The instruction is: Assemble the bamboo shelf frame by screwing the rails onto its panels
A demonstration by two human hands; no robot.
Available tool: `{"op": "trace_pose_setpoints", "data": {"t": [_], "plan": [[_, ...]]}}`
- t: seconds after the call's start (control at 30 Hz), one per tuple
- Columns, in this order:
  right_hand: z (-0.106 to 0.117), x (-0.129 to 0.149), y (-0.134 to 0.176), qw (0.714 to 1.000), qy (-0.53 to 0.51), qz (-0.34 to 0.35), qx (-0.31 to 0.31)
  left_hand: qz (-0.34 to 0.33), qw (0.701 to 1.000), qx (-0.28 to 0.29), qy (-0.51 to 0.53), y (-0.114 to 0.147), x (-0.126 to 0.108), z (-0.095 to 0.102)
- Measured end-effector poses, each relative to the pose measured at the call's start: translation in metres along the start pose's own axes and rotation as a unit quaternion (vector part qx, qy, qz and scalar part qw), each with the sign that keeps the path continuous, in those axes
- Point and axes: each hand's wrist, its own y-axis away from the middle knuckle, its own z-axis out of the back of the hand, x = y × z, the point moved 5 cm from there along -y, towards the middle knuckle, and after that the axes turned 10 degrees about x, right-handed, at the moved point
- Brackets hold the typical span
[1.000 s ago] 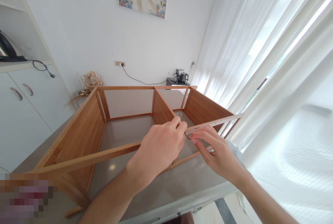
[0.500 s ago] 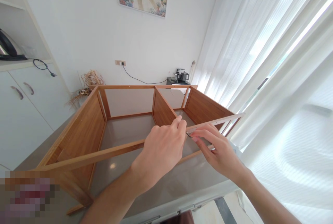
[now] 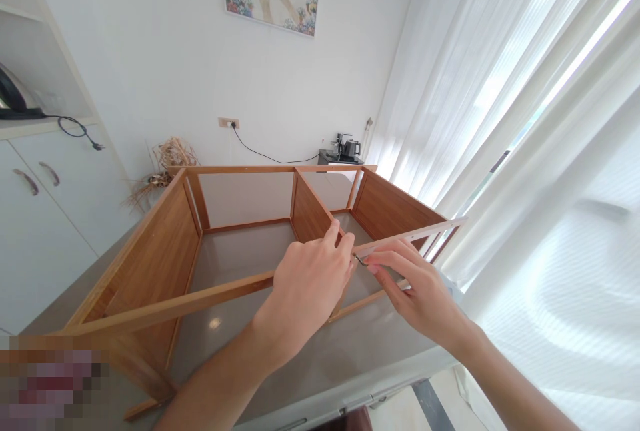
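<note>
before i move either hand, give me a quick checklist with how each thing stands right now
1. Left hand on the wooden frame, near the middle panel: ok.
2. Right hand pinching the small bent metal piece: ok.
3. Far end of that piece fully seated: cannot tell, too small to see.
4. Left fingers well clear of that end: not ok, they are right beside it.
5. Frame resting on the grey tabletop: ok.

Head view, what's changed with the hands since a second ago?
On the left hand, one finger has spread leftward from its neighbour. Nothing was visibly let go: the right hand still pinches the thin metal piece. The wooden frame stays in place.
</note>
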Motion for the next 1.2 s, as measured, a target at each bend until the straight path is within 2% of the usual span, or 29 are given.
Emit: {"op": "trace_pose_setpoints", "data": {"t": [0.3,0.5,0.7,1.2], "plan": [[0.0003,0.0007,-0.0023,1.000,-0.002,0.006,-0.008,0.045,0.999,-0.009,-0.002,0.0001,-0.0002,-0.0013],[0.0001,0.0012,-0.0006,1.000,0.005,0.005,-0.017,0.073,0.997,-0.032,-0.007,-0.0004,-0.0085,-0.0011],[-0.0009,-0.0003,-0.0009,1.000,-0.004,-0.006,-0.002,0.077,0.997,-0.031,0.008,-0.0010,-0.0078,-0.0037],[0.0013,0.0009,-0.0008,1.000,-0.001,0.003,-0.013,0.075,0.996,-0.036,0.042,-0.0005,-0.0053,-0.0022]]}}
